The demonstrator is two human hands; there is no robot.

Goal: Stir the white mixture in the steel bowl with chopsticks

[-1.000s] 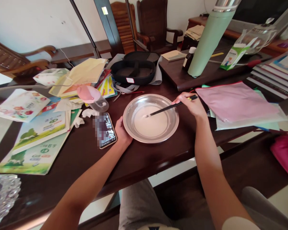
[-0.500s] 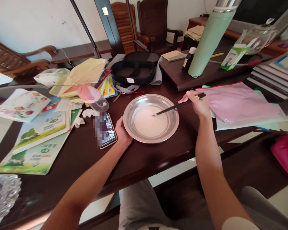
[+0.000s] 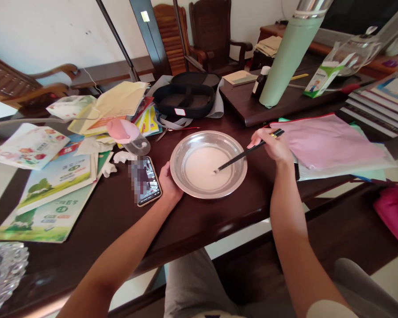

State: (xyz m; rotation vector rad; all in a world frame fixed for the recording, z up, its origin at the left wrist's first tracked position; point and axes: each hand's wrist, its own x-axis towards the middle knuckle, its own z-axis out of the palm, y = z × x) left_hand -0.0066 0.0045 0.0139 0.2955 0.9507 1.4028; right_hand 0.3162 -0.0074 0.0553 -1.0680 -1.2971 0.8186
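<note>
Colourful booklets (image 3: 58, 176) lie at the far left of the dark wooden table (image 3: 199, 221), with a phone (image 3: 146, 180) just beside the left hand (image 3: 168, 182). That hand rests against the near-left rim of the steel bowl (image 3: 185, 152), fingers curled at its edge — whether they clamp the rim cannot be told. The bowl sits mid-table and holds a white liquid (image 3: 202, 168). The right hand (image 3: 272, 143) pinches black chopsticks (image 3: 248, 151) — their tips dip into the liquid. A pink folder (image 3: 325, 139) lies right of it.

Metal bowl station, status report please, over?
Left hand steadies metal bowl. Right hand grips chopsticks, tips in white liquid. Phone beside left hand.
</note>
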